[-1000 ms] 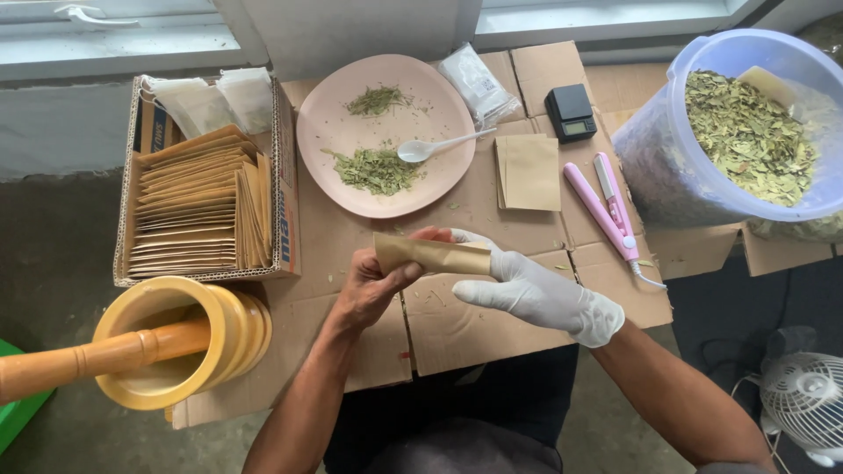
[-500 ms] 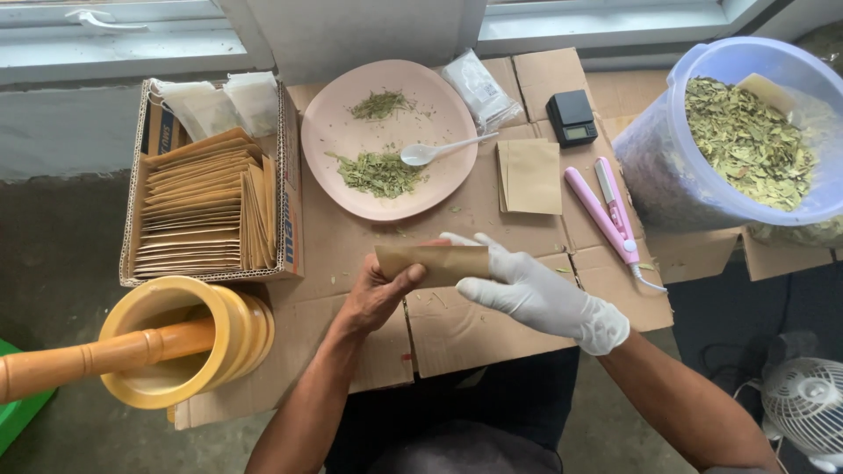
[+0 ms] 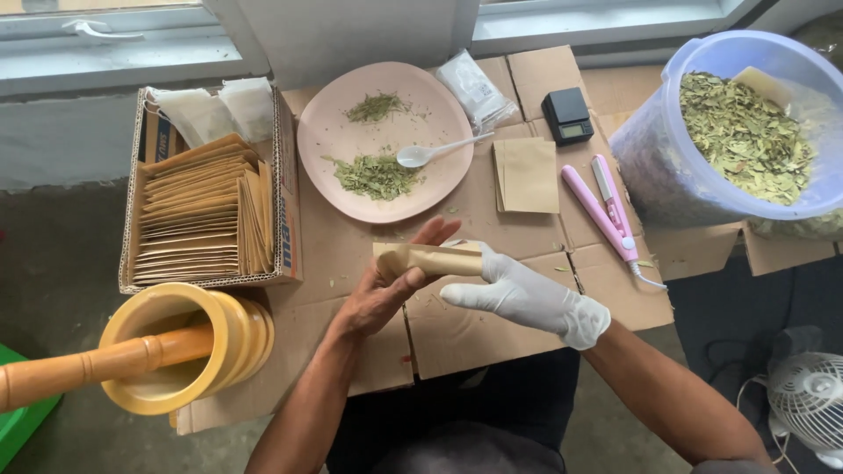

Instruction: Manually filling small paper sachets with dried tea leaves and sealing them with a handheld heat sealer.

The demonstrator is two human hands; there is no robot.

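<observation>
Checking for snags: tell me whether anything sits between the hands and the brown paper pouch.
Nothing does. The left hand and the gloved right hand both grip the brown paper pouch directly, above the cardboard.

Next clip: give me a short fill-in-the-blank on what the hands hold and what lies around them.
1. Both the left hand and the right hand hold a brown paper ____.
2. Only the ____ hand wears a white glove.
3. The white spoon rests on the ____ plate.
4. The wooden pestle sits in a ____ mortar.

Missing words: pouch; right; pink; yellow
</observation>
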